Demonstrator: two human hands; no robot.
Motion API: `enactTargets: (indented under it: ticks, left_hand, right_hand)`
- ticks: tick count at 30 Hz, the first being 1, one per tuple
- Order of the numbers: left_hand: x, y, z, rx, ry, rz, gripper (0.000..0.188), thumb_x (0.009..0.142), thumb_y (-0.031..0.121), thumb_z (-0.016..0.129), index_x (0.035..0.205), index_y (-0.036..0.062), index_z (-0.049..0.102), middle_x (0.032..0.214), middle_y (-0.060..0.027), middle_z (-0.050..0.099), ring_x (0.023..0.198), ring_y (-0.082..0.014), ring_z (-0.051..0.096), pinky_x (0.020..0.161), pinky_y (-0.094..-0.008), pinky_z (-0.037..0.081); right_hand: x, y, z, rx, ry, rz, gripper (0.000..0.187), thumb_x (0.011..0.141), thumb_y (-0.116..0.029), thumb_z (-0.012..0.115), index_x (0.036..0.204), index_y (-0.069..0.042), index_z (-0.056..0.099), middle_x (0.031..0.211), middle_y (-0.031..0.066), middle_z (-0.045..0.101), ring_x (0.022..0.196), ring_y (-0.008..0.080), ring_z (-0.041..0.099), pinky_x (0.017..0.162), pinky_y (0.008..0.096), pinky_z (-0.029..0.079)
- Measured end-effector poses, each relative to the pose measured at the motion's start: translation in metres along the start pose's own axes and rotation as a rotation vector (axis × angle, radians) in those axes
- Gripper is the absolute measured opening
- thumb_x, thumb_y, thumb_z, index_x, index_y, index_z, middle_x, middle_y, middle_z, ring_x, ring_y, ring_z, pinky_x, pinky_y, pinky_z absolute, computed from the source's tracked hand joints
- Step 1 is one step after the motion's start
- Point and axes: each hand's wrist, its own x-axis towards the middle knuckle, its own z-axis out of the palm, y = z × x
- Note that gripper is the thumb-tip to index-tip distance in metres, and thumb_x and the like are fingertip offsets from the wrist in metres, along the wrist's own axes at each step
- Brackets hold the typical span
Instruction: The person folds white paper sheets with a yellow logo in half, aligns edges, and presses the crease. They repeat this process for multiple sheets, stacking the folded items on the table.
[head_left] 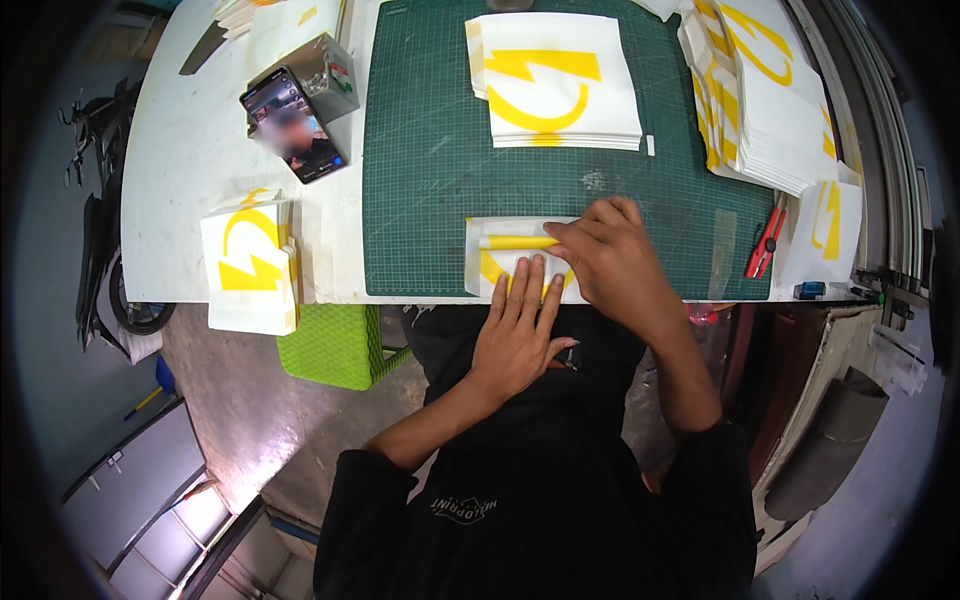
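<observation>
A white folded paper (474, 257) with yellow print lies at the near edge of the green cutting mat (420, 190). Its far edge is turned over in a narrow yellow-striped fold. My left hand (515, 335) rests flat on the near part of the paper, fingers stretched out and slightly apart. My right hand (610, 255) is closed at the right end of the fold, its thumb and curled fingers pressing on it. That hand hides the paper's right side.
A stack of printed papers (560, 90) lies farther back on the mat, with more piles (775, 110) at right and a small stack (250, 265) at left. A phone (292, 125) leans against a grey box (335, 85). A red cutter (766, 240) lies near the mat's right edge.
</observation>
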Motion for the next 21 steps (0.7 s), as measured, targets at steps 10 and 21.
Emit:
enactTargets:
  ticks: [10, 21]
  left_hand:
    - [0.001, 0.001, 0.001, 0.01, -0.014, -0.006, 0.09, 0.091, 0.054, 0.069, 0.152, -0.0062, 0.043, 0.161, -0.0372, 0.03, 0.154, -0.0503, 0.025, 0.122, -0.0639, 0.025]
    - [-0.005, -0.001, 0.009, 0.022, -0.1, -0.018, 0.083, 0.094, 0.048, 0.067, 0.153, -0.0046, 0.043, 0.161, -0.0362, 0.03, 0.155, -0.0497, 0.023, 0.122, -0.0657, 0.022]
  right_hand:
    - [0.014, 0.015, 0.03, -0.136, 0.215, 0.042, 0.029, 0.087, -0.013, 0.072, 0.113, 0.0, 0.072, 0.106, 0.014, 0.068, 0.101, 0.0311, 0.063, 0.096, 0.0485, 0.045]
    - [-0.021, -0.023, 0.038, -0.078, -0.073, 0.042, 0.061, 0.098, -0.037, 0.062, 0.145, 0.001, 0.055, 0.16, 0.0172, 0.046, 0.152, 0.039, 0.036, 0.123, 0.067, 0.021]
